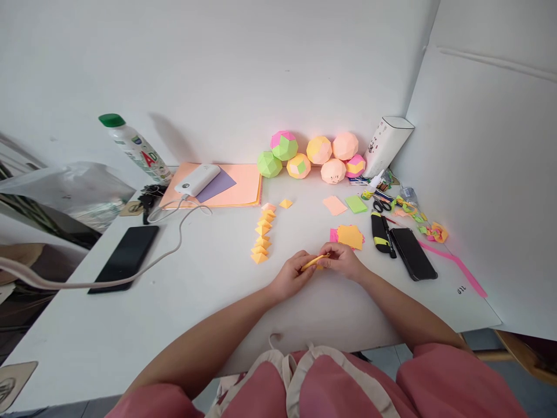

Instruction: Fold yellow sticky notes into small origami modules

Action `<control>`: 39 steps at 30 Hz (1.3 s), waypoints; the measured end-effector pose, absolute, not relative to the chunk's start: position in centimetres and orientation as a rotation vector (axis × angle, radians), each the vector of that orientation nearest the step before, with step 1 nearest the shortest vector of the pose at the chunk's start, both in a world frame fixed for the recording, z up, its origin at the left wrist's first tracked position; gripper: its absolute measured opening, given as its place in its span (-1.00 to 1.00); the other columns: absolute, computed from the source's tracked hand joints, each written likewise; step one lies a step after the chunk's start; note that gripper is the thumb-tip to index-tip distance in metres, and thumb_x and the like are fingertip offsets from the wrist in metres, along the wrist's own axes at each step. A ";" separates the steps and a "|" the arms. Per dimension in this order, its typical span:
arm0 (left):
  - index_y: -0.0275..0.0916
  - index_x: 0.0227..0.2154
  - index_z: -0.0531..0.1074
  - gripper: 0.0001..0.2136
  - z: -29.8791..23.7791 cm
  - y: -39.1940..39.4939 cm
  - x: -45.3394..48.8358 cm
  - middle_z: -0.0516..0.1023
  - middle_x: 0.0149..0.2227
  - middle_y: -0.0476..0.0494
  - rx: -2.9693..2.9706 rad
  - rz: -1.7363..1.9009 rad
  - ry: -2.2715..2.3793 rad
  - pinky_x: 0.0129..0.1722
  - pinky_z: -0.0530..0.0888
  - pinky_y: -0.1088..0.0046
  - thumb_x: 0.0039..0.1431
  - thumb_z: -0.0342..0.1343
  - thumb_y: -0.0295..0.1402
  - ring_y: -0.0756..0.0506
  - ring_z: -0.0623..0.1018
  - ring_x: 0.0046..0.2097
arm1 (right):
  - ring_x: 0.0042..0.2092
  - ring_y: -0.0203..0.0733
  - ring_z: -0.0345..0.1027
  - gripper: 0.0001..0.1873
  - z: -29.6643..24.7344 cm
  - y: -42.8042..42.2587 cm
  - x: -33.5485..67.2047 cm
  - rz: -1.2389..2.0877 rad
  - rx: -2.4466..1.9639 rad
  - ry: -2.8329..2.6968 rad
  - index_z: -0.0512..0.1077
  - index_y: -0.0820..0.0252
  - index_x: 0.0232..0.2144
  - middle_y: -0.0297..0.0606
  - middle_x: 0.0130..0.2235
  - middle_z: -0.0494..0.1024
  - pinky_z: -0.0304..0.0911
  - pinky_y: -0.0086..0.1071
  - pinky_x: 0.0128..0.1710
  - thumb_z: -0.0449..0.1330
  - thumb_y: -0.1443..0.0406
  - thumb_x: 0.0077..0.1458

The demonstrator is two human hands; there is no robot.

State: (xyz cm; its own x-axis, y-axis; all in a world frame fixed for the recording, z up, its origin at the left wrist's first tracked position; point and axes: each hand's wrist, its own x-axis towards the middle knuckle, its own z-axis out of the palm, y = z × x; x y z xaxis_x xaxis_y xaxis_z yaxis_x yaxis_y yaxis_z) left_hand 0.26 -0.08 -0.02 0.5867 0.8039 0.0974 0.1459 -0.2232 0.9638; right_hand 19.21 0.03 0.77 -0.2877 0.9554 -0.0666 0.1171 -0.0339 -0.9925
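I see the orange paper (pixel 315 262) low over the table (pixel 209 278), near-middle, pinched from both ends — left hand (pixel 292 275) and right hand (pixel 343 260) both closed on it. A fold seems in hand; creasing it wants even pressure. Folded pieces (pixel 262 235) line up far-left.

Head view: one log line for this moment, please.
left hand: pinches orange paper | right hand: pinches orange paper | folded pieces: row on table

Yellow paper piece (pixel 315 261), green-capped bottle (pixel 134 148), black phone (pixel 125 257).
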 end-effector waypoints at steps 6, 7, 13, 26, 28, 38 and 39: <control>-0.14 -0.11 0.44 -0.70 0.0 -0.1 0.3 0.26 -0.42 -0.05 1.711 0.728 0.785 -0.34 0.33 0.46 0.19 -0.10 -0.21 -0.01 0.30 -0.39 | -0.49 -0.36 0.25 -0.80 1.1 0.0 19.2 1.450 -1.160 -1.426 0.41 0.22 -0.49 -0.37 -0.46 0.42 0.23 -0.42 -0.47 0.32 0.24 -0.16; -0.14 -0.12 0.44 -0.70 0.1 -0.1 0.2 0.25 -0.42 -0.05 1.709 0.721 0.785 -0.34 0.32 0.47 0.19 -0.10 -0.22 -0.01 0.30 -0.40 | -0.50 -0.36 0.25 -0.80 1.1 0.0 19.2 1.452 -1.161 -1.426 0.42 0.22 -0.49 -0.37 -0.46 0.42 0.23 -0.42 -0.48 0.32 0.23 -0.16; -0.16 -0.17 0.46 -0.71 0.5 -0.2 0.2 0.24 -0.45 -0.04 1.711 0.709 0.777 -0.36 0.32 0.47 0.19 -0.10 -0.21 -0.01 0.29 -0.41 | -0.49 -0.37 0.25 -0.84 0.8 0.0 19.2 1.424 -1.147 -1.444 0.44 0.22 -0.49 -0.36 -0.46 0.41 0.21 -0.43 -0.49 0.31 0.26 -0.14; -0.23 -0.29 0.45 -0.74 0.6 -0.1 0.3 0.20 -0.47 -0.01 1.742 0.689 0.761 -0.38 0.31 0.51 0.20 -0.11 -0.24 0.02 0.27 -0.42 | -0.51 -0.39 0.23 -0.85 0.8 0.0 19.3 1.452 -1.123 -1.421 0.45 0.21 -0.51 -0.37 -0.47 0.39 0.20 -0.45 -0.53 0.31 0.25 -0.14; -0.22 -0.27 0.46 -0.73 0.6 -0.1 0.2 0.20 -0.47 -0.01 1.736 0.691 0.758 -0.38 0.31 0.51 0.20 -0.11 -0.24 0.02 0.27 -0.42 | -0.51 -0.38 0.23 -0.84 0.8 0.0 19.3 1.447 -1.127 -1.422 0.45 0.21 -0.52 -0.36 -0.47 0.39 0.20 -0.44 -0.53 0.32 0.23 -0.14; -0.23 -0.27 0.45 -0.74 0.3 -0.1 0.3 0.29 -0.42 -0.03 1.525 0.699 0.809 -0.47 0.30 0.53 0.15 -0.03 -0.19 0.05 0.28 -0.45 | -0.45 -0.33 0.26 -0.81 1.6 -0.2 19.2 1.385 -1.146 -1.472 0.43 0.21 -0.53 -0.33 -0.47 0.38 0.25 -0.42 -0.47 0.25 0.20 -0.05; -0.23 -0.25 0.44 -0.74 0.2 -0.1 0.4 0.32 -0.41 -0.04 1.467 0.701 0.818 -0.48 0.31 0.53 0.13 -0.01 -0.18 0.05 0.29 -0.45 | -0.45 -0.33 0.27 -0.80 1.8 -0.3 19.2 1.373 -1.154 -1.478 0.43 0.21 -0.52 -0.33 -0.46 0.38 0.26 -0.41 -0.46 0.23 0.19 -0.03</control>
